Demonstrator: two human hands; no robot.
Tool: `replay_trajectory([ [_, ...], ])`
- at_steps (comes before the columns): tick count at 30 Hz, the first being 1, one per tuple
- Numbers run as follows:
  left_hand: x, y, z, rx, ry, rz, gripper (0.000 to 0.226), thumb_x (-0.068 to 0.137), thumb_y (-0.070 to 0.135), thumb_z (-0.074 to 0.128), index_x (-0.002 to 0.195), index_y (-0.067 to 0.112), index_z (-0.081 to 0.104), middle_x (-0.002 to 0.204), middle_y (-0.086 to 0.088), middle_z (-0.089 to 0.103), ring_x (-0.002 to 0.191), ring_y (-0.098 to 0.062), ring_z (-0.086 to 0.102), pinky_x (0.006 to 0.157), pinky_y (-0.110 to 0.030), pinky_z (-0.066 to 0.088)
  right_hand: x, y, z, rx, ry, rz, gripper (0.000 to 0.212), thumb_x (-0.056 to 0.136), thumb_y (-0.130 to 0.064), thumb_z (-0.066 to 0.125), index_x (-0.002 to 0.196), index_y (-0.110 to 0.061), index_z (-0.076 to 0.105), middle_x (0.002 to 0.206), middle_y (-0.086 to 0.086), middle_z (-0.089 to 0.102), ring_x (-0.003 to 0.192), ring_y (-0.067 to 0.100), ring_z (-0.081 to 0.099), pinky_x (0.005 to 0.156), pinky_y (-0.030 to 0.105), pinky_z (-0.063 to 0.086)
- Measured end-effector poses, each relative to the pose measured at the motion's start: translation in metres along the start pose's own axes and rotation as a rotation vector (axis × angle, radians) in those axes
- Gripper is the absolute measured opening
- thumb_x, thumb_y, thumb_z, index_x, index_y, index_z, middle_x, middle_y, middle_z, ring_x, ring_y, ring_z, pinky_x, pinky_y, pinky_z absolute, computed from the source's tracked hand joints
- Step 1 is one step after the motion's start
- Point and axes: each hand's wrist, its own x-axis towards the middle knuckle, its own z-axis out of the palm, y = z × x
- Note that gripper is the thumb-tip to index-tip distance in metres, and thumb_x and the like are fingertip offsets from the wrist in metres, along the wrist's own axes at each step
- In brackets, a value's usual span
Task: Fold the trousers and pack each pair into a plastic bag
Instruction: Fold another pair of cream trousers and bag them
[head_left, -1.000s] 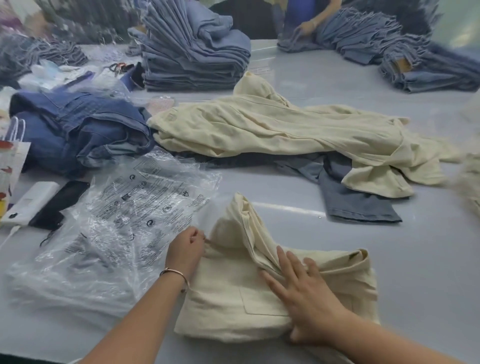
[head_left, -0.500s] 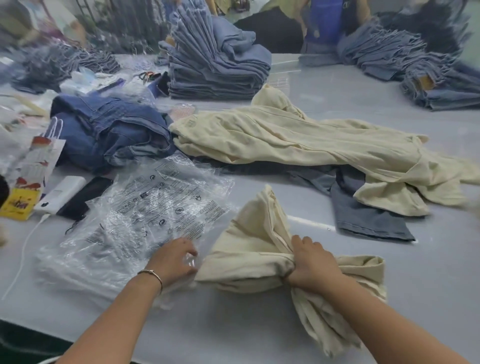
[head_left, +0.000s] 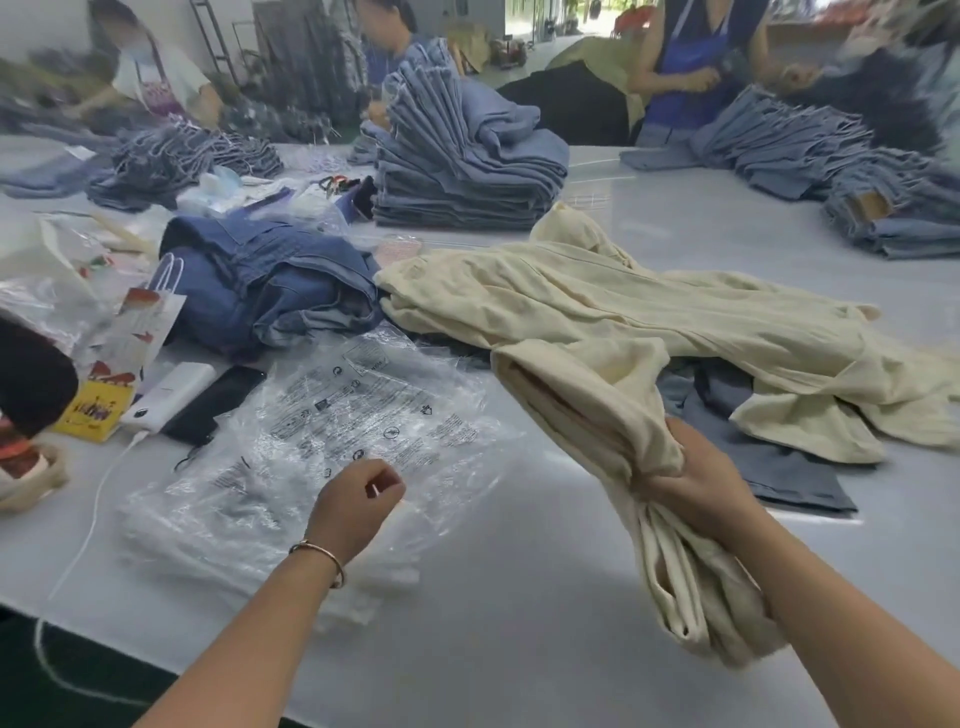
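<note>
Two hands: both busy, one on cloth, one on plastic.
Right fingers (head_left: 670, 470): curled tight round the middle of the folded cream trousers (head_left: 587, 405).
Right hand (head_left: 691, 483): lifted off the table now, no longer pressing flat as a second ago.
Trousers: bundle raised clear of the table (head_left: 519, 561), one end up toward the bags, the other hanging below the fist.
Left hand (head_left: 353, 501): fingers curled, seemingly pinching the top plastic bag (head_left: 363, 410); grip itself hard to see.
Bag pile: flat on the table, just left of the bundle.
Meaning: folding likely finished, bagging beginning; mouth of the bag not yet open.
</note>
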Motion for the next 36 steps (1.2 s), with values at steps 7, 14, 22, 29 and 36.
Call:
replay_trajectory([
  [7,0.002,0.029,-0.025,-0.675,-0.127,-0.336,0.009,0.073,0.003,0.071,0.081,0.007,0.072,0.062,-0.018,0.057,0.059,-0.024,0.057,0.052,-0.02,0.037,-0.018,-0.084,0.014,-0.109,-0.061,-0.412,0.083,0.052,-0.062,0.061,0.13,-0.041,0.043,0.105,-0.008,0.068,0.101,0.024,0.063,0.079,0.037,0.049],
  [14,0.028,0.027,-0.076,-0.99,-0.235,-0.374,0.023,0.077,0.012,0.066,0.098,0.002,0.069,0.067,-0.003,0.049,0.041,-0.005,0.04,0.033,-0.013,0.028,-0.048,-0.071,0.066,-0.446,-0.324,-0.655,0.076,0.065,-0.059,0.055,0.136,-0.047,0.031,0.104,-0.005,0.065,0.099,0.023,0.061,0.076,0.032,0.047],
  [22,0.006,0.074,-0.06,-0.446,-0.039,0.177,0.02,0.088,0.01,0.067,0.093,0.028,0.075,0.085,0.011,0.074,0.08,-0.001,0.066,0.072,-0.011,0.049,-0.049,-0.076,0.073,-0.502,-0.292,-0.66,0.071,0.071,-0.056,0.055,0.136,-0.046,0.028,0.101,-0.002,0.061,0.097,0.027,0.058,0.075,0.034,0.044],
  [29,-0.002,0.09,-0.065,-0.213,-0.141,0.468,0.016,0.085,0.009,0.07,0.094,0.02,0.077,0.073,0.003,0.054,0.066,-0.01,0.05,0.066,-0.021,0.043,-0.052,-0.073,0.08,-0.54,-0.265,-0.538,0.074,0.072,-0.055,0.055,0.138,-0.045,0.024,0.106,-0.001,0.061,0.101,0.029,0.058,0.076,0.033,0.045],
  [36,-0.007,0.056,-0.063,0.14,0.06,0.451,0.018,0.079,0.012,0.075,0.093,0.023,0.072,0.07,0.014,0.047,0.057,-0.006,0.047,0.058,-0.016,0.038,-0.044,-0.054,0.075,-0.238,-0.153,-0.116,0.06,0.051,-0.053,0.053,0.109,-0.036,0.048,0.091,-0.008,0.066,0.091,0.02,0.061,0.063,0.03,0.042],
])
